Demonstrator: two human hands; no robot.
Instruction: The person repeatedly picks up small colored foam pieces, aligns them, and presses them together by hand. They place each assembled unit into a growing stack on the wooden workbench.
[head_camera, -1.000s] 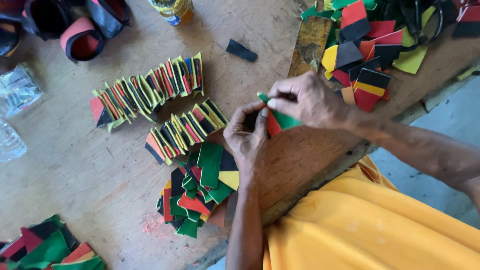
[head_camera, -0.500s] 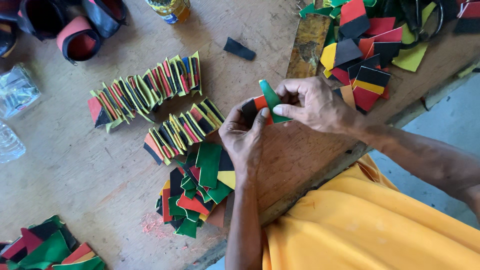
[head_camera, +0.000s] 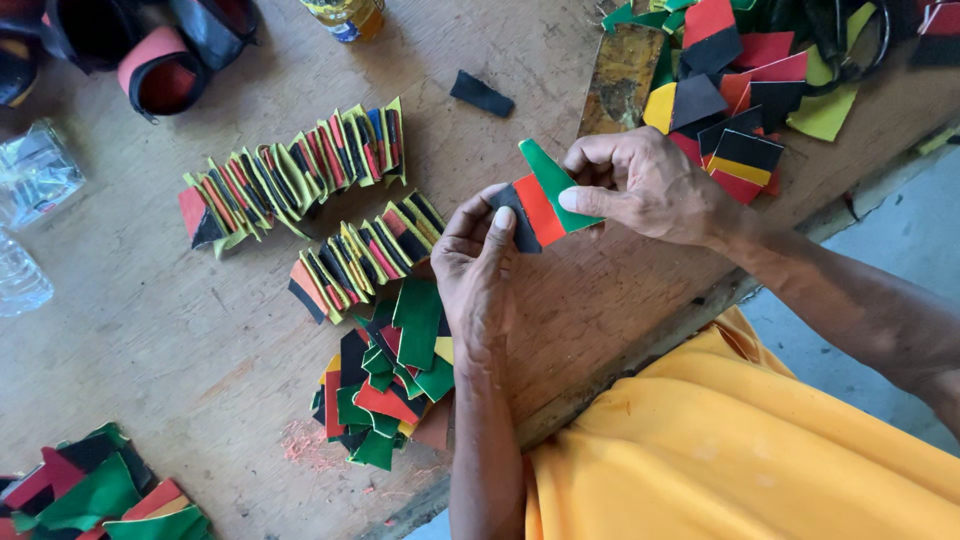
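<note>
**Both hands pinch a fan of coloured strips above the bench**

The left hand (head_camera: 478, 275) rises from the lower edge with its forearm nearly upright in the view, palm turned away, its fingers (head_camera: 502, 220) closed on the black end of a small fan of flat black, red and green fabric strips (head_camera: 541, 200). The right hand (head_camera: 645, 185) reaches in from the right, wrist bent, thumb and forefinger pinched on the green end of the same fan. The strips overlap side by side, black to the left, red in the middle, green tilted up and to the right, held just above the worn wooden bench (head_camera: 180, 350). Below the left wrist lies a loose heap of cut red, green, black and yellow pieces (head_camera: 385, 385). Two rows of folded multicolour pieces (head_camera: 300, 180) stand to the left.
</note>
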